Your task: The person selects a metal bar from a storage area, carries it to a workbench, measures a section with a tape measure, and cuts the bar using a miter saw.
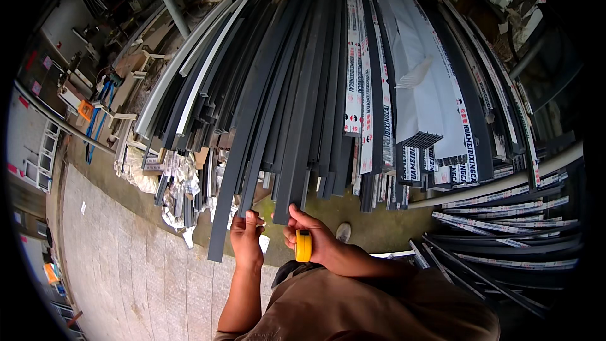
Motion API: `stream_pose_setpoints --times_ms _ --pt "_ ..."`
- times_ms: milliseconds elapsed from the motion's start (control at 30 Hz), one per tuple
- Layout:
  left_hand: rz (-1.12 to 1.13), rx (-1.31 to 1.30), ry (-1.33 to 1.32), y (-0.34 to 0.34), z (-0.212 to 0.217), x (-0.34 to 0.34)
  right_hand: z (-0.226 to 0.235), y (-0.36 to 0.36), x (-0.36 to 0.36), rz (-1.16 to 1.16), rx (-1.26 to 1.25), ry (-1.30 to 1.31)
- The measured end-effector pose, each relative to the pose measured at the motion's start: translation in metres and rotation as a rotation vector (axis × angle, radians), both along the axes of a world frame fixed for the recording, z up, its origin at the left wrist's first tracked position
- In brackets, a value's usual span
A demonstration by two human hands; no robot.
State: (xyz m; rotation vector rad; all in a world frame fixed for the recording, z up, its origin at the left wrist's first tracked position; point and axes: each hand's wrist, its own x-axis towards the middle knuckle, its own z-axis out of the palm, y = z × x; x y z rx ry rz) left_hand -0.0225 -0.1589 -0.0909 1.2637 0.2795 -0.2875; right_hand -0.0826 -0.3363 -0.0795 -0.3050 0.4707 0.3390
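Note:
Below the front ends of a stack of long dark grey profiles, both of my hands are raised. My left hand [247,240] is closed, its thumb and fingers pinching at the end of a narrow grey profile [252,180]. A longer profile [218,230] sticks out just left of it. My right hand [323,240] is wrapped around a yellow tape measure [303,246]. Its thumb reaches up beside the end of another grey profile [285,205]. No pulled-out tape blade can be made out.
Film-wrapped profiles [420,88] lie on the stack's right side. More profiles [505,221] rest lower at the right, by a pale rack bar [492,191]. Crumpled wrapping [183,199] hangs under the stack at left. Paving [139,259] covers the floor at lower left.

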Motion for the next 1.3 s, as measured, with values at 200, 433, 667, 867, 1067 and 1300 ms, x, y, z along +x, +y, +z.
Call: stream_pose_setpoints --times_ms 200,433,667,867,1067,1300 --pt "-0.006 -0.01 -0.001 -0.001 0.001 0.0 0.01 -0.018 -0.015 0.084 -0.205 -0.057" --pt "-0.046 -0.017 0.023 -0.002 0.002 -0.002 0.014 -0.012 0.002 0.097 -0.404 0.046" --pt "-0.056 -0.053 0.034 -0.008 0.014 -0.006 0.101 -0.03 0.0 0.182 -0.306 -0.202" --pt "-0.047 -0.061 0.086 -0.011 0.017 -0.009 0.11 -0.06 -0.011 0.192 -0.289 -0.436" --pt "-0.022 -0.004 0.08 -0.011 0.016 -0.013 0.1 -0.097 -0.042 0.165 -0.28 -0.472" --pt "0.061 -0.007 0.099 -0.017 0.015 -0.02 0.097 -0.131 -0.053 0.299 -0.331 -0.518"
